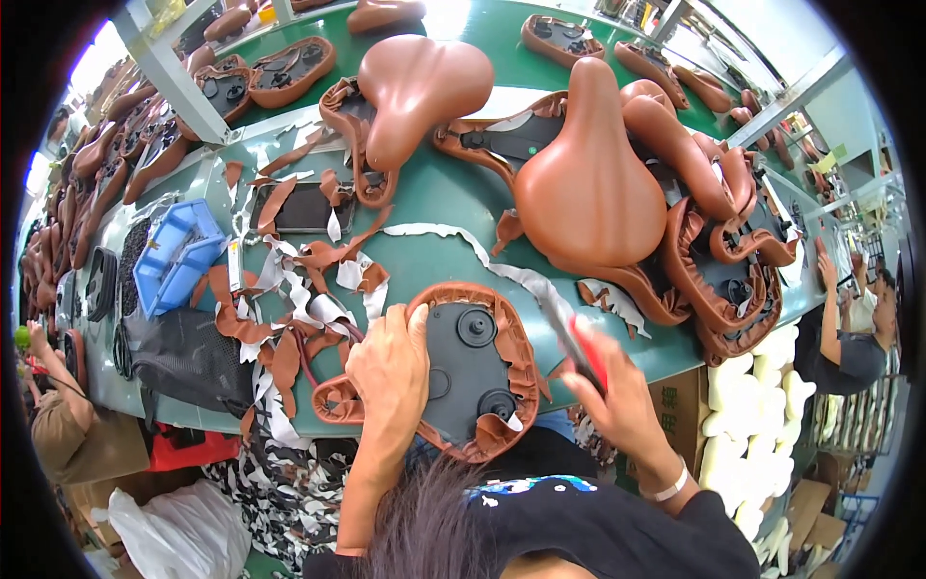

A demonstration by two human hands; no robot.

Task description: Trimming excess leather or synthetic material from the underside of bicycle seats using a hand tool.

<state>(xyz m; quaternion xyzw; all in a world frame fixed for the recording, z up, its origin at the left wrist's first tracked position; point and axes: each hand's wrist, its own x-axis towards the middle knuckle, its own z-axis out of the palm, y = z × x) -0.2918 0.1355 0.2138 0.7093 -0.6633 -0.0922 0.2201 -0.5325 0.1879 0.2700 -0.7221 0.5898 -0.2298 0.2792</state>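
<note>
A brown bicycle saddle lies upside down at the table's near edge, its black plastic base up and brown cover edge gathered around the rim. My left hand is closed on its left side, thumb over the base. To the right, my right hand grips a knife with a red and black handle; its blade is smeared by motion. A long pale trimmed strip curves over the table behind the saddle and runs up to the blade.
Brown and white offcuts lie left, near a blue plastic bin and a black mesh bag. Finished-looking saddles pile up at the right and back of the green table. Co-workers sit left and right.
</note>
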